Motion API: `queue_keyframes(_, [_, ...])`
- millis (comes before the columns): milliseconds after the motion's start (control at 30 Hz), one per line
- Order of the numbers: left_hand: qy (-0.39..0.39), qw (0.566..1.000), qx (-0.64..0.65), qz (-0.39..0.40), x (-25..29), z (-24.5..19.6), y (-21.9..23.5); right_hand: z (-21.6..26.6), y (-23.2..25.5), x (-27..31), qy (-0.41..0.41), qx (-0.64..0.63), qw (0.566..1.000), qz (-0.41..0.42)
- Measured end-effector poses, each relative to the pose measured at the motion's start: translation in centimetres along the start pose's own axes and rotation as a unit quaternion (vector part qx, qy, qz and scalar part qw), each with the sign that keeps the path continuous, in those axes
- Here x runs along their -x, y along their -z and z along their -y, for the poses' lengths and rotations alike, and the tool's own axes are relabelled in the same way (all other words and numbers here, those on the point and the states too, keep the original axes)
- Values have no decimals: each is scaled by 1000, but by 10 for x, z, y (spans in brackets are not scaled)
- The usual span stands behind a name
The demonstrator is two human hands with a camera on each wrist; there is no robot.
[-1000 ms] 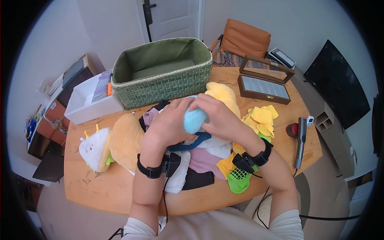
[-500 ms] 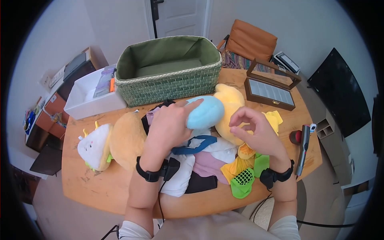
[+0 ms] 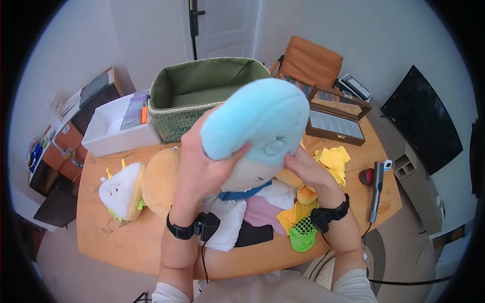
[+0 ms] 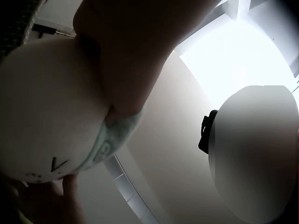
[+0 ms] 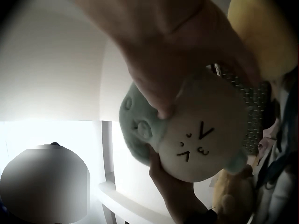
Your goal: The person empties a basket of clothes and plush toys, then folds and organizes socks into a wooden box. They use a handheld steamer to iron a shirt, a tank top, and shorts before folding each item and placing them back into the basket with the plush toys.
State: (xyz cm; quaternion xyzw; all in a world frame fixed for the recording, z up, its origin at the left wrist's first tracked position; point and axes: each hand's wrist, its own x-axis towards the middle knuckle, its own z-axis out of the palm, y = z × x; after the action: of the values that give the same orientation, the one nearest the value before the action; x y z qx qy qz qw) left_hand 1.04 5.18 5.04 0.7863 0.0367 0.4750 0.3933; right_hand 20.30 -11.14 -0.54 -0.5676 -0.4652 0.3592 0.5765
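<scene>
A light-blue plush toy with a cream face [image 3: 262, 111] is held up over the table between both hands. My left hand [image 3: 204, 159] grips its left side, thumb across the front. On its right lower side, my right hand [image 3: 305, 166] pinches it near a small embroidered round patch. Stitched eyes and mouth show on the plush face [image 5: 205, 133] in the right wrist view. Beneath lie a white garment [image 3: 222, 227], a pink cloth [image 3: 260, 209] and a dark cloth [image 3: 255, 235]. A tan plush [image 3: 160, 174] rests beside the left forearm.
Behind the plush stands a green woven basket [image 3: 177, 126], with a white box [image 3: 121, 139] to its left. A lidded brown case [image 3: 336, 129] stands open at back right. Yellow cloth [image 3: 333, 160], a cordless styling tool [image 3: 375, 194] and a white sandwich-shaped plush [image 3: 118, 194] lie around the pile.
The blue plush has been lifted from the pile toward the camera. My right hand, off it half a second ago, has come back to hold its right side.
</scene>
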Motion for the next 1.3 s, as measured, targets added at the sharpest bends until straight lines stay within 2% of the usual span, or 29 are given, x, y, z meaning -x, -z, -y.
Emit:
queue_keyframes(33, [37, 999, 31, -19, 0, 0, -2, -6, 4, -4, 11, -53, 998, 13])
queue_keyframes(67, [34, 999, 36, -16, 1, 2, -4, -10, 6, -5, 22, -106, 994, 26])
queue_keyframes(133, [72, 991, 105, -51, 0, 6, -7, -14, -1, -8, 30, -103, 994, 19])
queue_keyframes(200, [84, 993, 75, -44, 0, 1, -6, -10, -4, -9, 43, -99, 994, 23])
queue_keyframes(300, [108, 994, 17, -26, 1, -1, -4, -10, -6, -6, -13, -198, 980, 6])
queue_keyframes(333, [116, 993, -4, -7, 2, 0, -4, -8, -5, -5, -14, -197, 980, 17])
queue_keyframes(400, [124, 992, -4, 6, 4, 4, -4, 1, -2, -6, -34, -183, 981, -53])
queue_keyframes(467, [178, 983, 3, 46, 5, 3, -7, 6, 0, -10, -25, -182, 980, -71])
queue_keyframes(567, [165, 986, 1, 38, 4, 9, -7, 16, -2, -11, -14, -193, 978, -79])
queue_keyframes(667, [157, 987, 11, 33, 2, 22, -2, 22, -12, -21, 3, -158, 980, -123])
queue_keyframes(733, [156, 987, 20, 33, 2, 28, 1, 22, -13, -31, 18, -131, 987, -94])
queue_keyframes(800, [139, 990, 11, -1, 1, 31, 5, 23, -17, -38, 7, -130, 988, -88])
queue_keyframes(867, [172, 985, 21, 2, 0, 29, 7, 23, -19, -42, -3, -128, 989, -80])
queue_keyframes(933, [187, 981, 16, -44, 1, 28, 7, 21, -20, -44, -21, -77, 996, -46])
queue_keyframes(967, [208, 977, 7, -35, 2, 24, 9, 18, -19, -42, -26, -79, 995, -49])
queue_keyframes(1033, [219, 976, -6, 1, 1, 12, 13, 12, -20, -39, -7, 23, 1000, 4])
queue_keyframes(1167, [213, 974, -38, 65, -1, 14, 17, -3, -20, -27, 3, 46, 999, 20])
queue_keyframes(1300, [231, 971, -22, 65, 1, 18, 16, 2, -20, -21, -36, 35, 998, 30])
